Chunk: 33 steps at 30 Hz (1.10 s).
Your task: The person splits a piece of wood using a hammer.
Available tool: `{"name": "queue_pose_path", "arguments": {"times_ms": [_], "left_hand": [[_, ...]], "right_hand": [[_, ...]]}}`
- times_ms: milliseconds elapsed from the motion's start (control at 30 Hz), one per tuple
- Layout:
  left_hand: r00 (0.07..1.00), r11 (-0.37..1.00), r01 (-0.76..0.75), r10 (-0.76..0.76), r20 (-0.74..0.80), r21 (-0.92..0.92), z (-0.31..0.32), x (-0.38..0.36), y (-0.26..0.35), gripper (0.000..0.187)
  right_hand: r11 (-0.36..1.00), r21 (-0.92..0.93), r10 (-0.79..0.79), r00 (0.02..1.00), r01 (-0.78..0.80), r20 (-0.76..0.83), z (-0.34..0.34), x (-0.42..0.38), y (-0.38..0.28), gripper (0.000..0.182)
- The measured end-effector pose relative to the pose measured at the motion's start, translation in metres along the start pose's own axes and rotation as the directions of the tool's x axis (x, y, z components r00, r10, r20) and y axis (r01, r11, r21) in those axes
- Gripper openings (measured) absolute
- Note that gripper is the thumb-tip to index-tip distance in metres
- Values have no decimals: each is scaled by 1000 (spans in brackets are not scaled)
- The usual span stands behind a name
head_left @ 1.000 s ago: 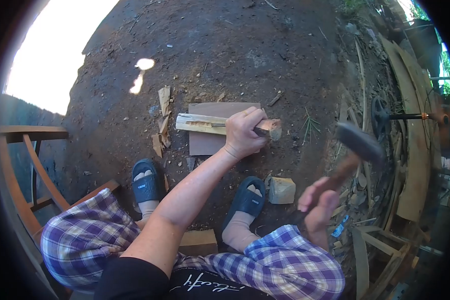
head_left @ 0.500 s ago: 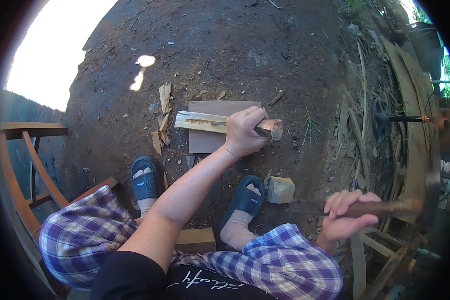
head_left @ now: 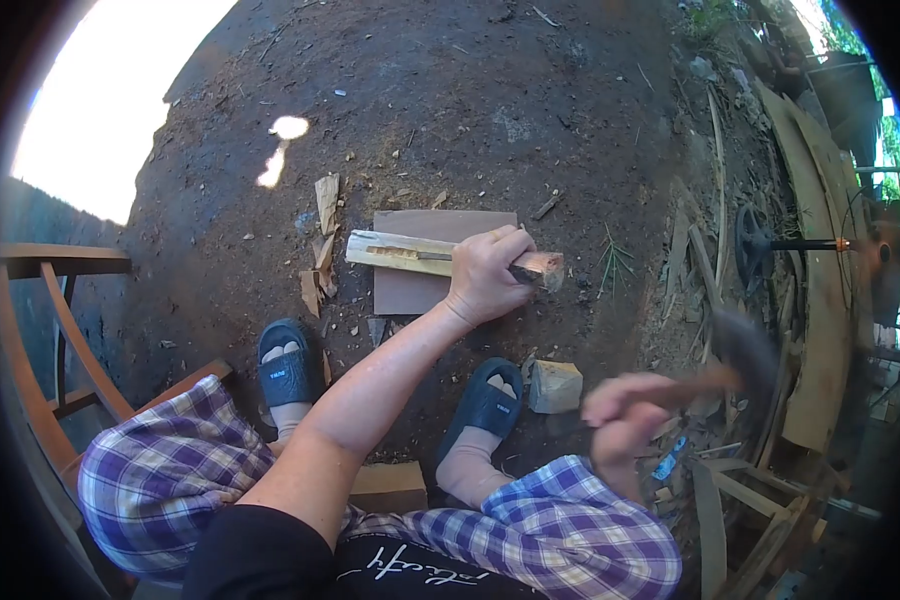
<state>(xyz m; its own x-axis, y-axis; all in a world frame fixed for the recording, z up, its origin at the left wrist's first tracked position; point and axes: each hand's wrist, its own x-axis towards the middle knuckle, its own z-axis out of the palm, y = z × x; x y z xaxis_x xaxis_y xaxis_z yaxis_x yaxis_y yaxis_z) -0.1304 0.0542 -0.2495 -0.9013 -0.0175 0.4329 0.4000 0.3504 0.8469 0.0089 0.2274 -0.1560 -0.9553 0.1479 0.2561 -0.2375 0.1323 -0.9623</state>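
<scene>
My left hand (head_left: 490,270) is closed around a chisel (head_left: 543,268), whose reddish wooden handle end sticks out on the right of the fist. The thin blade reaches left into a narrow cut slot in a pale piece of wood (head_left: 370,246). That wood lies across a flat brown board (head_left: 410,295) on the ground, partly hidden under my left hand. To the right, my right hand (head_left: 630,415) grips the wooden handle of a hammer (head_left: 705,385). Its dark head is smeared by motion, so its exact shape does not show.
Wood chips (head_left: 325,235) lie left of the board. A squared wood block (head_left: 555,387) sits beside my right sandal (head_left: 482,400); another block (head_left: 390,485) is between my legs. An orange-brown wooden frame (head_left: 65,330) stands at left, with long planks (head_left: 810,330) at right.
My right hand has moved left and the hammer has swung round, its dark head now up at the right. My left hand and the chisel stay on the wood.
</scene>
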Motion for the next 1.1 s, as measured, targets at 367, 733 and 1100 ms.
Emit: {"name": "queue_pose_path", "arguments": {"times_ms": [367, 733, 1100], "left_hand": [[1000, 999, -8, 7, -17, -38, -2, -3, 0, 22], [997, 999, 17, -20, 73, 35, 0, -6, -4, 20], [997, 996, 41, -46, 62, 82, -5, 0, -10, 25]], "right_hand": [[992, 25, -117, 979, 123, -164, -5, 14, -27, 54], [982, 164, -71, 988, 93, -135, -2, 19, -47, 53], [922, 99, 382, 922, -376, -61, -14, -8, 19, 38]]}}
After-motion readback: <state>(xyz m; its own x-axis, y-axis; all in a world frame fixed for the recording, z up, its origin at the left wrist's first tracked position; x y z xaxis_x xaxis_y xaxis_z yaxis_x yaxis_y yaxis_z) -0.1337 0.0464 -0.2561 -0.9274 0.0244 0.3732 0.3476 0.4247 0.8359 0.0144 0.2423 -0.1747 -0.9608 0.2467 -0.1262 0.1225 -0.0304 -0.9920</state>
